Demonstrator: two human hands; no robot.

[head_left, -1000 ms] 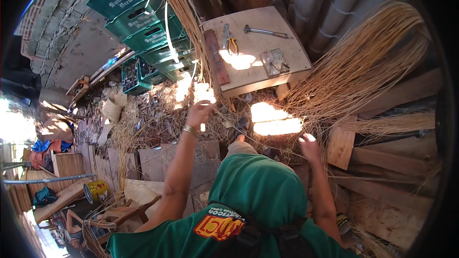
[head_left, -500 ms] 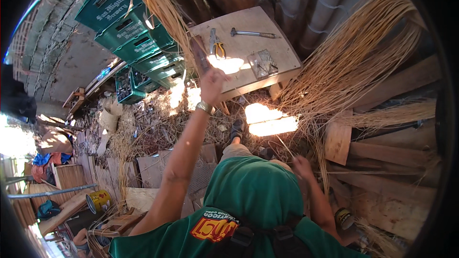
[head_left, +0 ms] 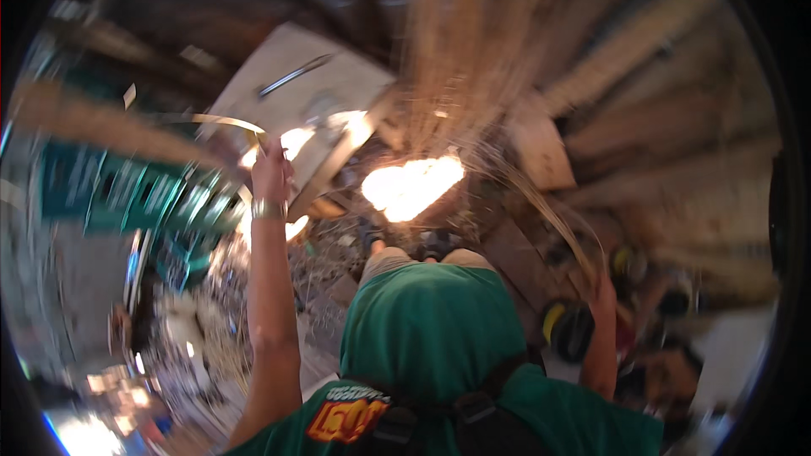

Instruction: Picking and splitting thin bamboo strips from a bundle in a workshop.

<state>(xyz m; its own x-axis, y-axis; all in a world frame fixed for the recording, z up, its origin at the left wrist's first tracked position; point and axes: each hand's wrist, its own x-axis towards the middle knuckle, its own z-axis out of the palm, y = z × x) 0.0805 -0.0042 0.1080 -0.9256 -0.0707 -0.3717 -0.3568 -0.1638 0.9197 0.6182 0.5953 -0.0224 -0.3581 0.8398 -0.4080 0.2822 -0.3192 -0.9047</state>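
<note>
Person's right hand (head_left: 601, 295) looks clamped on loose strands (head_left: 549, 212) trailing up beside the board (head_left: 545, 152). Left hand (head_left: 272, 175) curled at a pale strip (head_left: 224, 121) by the table (head_left: 241, 88); blurred, can't tell if gripping. No finished piece visible; amount left can't be told.

Left hand (head_left: 272, 175) apparently around 1 pale strip (head_left: 230, 122), right hand (head_left: 601, 297) around tan strands (head_left: 553, 218)

- 2 bare hands (head_left: 270, 175) showed
- 1 wristband (head_left: 269, 208) showed
- 1 table (head_left: 348, 84) stood
- 1 metal tool (head_left: 294, 76) lay there
- 4+ green crates (head_left: 152, 199) showed, exact count blurred
- strands (head_left: 553, 218) were too blurred to count
</note>
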